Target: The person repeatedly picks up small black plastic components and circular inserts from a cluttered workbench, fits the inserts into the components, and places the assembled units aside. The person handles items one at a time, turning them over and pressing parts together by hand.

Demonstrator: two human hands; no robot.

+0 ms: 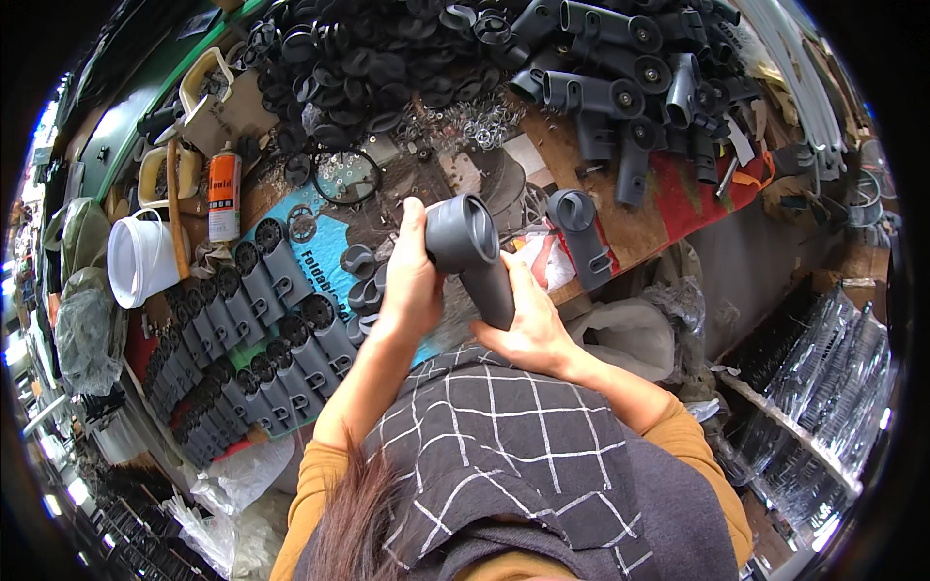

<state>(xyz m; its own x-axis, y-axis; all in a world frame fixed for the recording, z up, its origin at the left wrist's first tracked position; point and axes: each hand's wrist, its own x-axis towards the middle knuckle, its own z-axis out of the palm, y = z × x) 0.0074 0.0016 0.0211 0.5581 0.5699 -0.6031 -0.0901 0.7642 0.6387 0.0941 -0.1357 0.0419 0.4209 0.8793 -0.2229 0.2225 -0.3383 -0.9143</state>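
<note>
Above my lap I hold a dark grey plastic tube fitting (455, 237), its round, ring-shaped head uppermost and its tube slanting down to the right. My left hand (411, 281) is closed on the left side of the head, thumb pointing up. The tube is gripped by my right hand (533, 324), its fingers partly hidden behind it. A similar fitting with a round cap (579, 232) lies at the bench edge, to the right. Left of my left hand are a few loose black round caps (359, 259).
Rows of finished-looking grey fittings (281, 266) lie at the left. A heap of black round caps (358, 63) and a pile of grey tube fittings (605, 92) fill the far side. A spray can (224, 194) and a white bucket (140, 263) stand left. Small metal rings (489, 126) lie mid-bench.
</note>
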